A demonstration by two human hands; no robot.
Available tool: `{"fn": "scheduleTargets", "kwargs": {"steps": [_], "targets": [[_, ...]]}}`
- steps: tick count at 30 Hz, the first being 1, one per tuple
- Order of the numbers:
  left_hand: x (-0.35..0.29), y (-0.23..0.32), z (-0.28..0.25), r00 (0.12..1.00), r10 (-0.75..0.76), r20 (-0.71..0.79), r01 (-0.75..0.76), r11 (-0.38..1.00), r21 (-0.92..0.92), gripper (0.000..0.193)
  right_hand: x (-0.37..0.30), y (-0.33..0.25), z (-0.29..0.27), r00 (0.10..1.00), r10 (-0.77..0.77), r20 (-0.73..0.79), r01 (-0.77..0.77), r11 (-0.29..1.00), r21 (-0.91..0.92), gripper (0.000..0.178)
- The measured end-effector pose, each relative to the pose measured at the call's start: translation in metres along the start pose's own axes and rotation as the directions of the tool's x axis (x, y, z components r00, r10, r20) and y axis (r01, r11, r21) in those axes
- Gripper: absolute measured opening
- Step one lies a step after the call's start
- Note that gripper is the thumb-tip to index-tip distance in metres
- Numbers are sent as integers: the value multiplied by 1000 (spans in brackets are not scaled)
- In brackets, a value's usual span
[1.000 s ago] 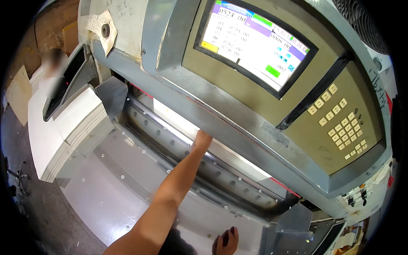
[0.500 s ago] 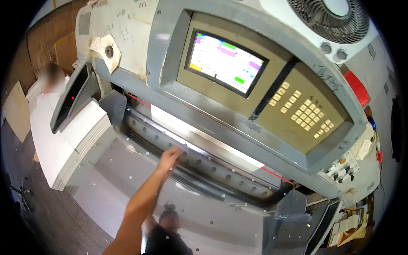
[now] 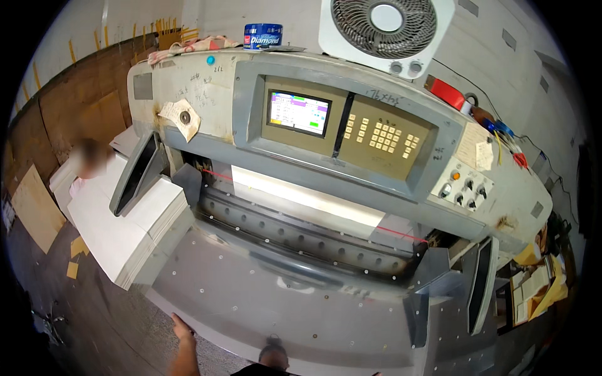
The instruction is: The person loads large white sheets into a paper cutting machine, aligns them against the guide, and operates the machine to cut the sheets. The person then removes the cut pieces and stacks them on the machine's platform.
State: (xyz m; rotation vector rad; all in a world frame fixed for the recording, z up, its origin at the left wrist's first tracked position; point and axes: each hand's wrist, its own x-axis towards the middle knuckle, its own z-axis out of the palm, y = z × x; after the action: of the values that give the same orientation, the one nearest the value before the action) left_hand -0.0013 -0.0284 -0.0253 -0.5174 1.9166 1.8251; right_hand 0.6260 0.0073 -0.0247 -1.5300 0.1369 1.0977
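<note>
My left hand (image 3: 183, 328) is low at the front left edge of a grey metal table (image 3: 251, 301), one finger stretched out and nothing visible in it. A sliver of skin at the bottom edge, right of centre, may be my right hand (image 3: 377, 374); its fingers are cut off. Beyond the table stands a large paper cutting machine (image 3: 207, 144). White paper (image 3: 307, 202) lies inside its opening, behind a dark bar (image 3: 301, 239) with round holes. A red light line crosses the opening at both sides of the paper.
At left, a tall stack of white paper (image 3: 116, 232) stands beside the table, near another person (image 3: 88, 160). Black upright side panels (image 3: 135, 175) flank the table. The machine carries a lit screen (image 3: 298, 113), a keypad (image 3: 384, 135), knobs (image 3: 459, 194) and a fan (image 3: 384, 25).
My left hand has drawn back from the dark bar to the table's front left edge. My view has shifted, showing more of the machine's top and a blue tin there.
</note>
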Motion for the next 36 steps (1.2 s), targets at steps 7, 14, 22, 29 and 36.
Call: {"fn": "scheduleTargets", "kwargs": {"steps": [7,14,22,29,36], "targets": [[-49,6,38,912,147,-383,80,852,518,91,-35,-20,25,947,188,262,-217,973,85,71],[-48,69,43,935,39,-352,44,973,225,85,-80,13,65,987,29,160,-9,992,-126,80],[-14,45,45,943,101,-318,17,937,349,91,-123,-7,81,989,-143,-41,120,927,-357,91],[-9,42,35,895,203,-397,-30,916,399,81,-38,41,55,958,-167,-232,79,935,-345,76],[-7,43,41,910,152,-385,8,924,383,82,-32,42,48,966,-108,-236,28,948,-318,71]]}}
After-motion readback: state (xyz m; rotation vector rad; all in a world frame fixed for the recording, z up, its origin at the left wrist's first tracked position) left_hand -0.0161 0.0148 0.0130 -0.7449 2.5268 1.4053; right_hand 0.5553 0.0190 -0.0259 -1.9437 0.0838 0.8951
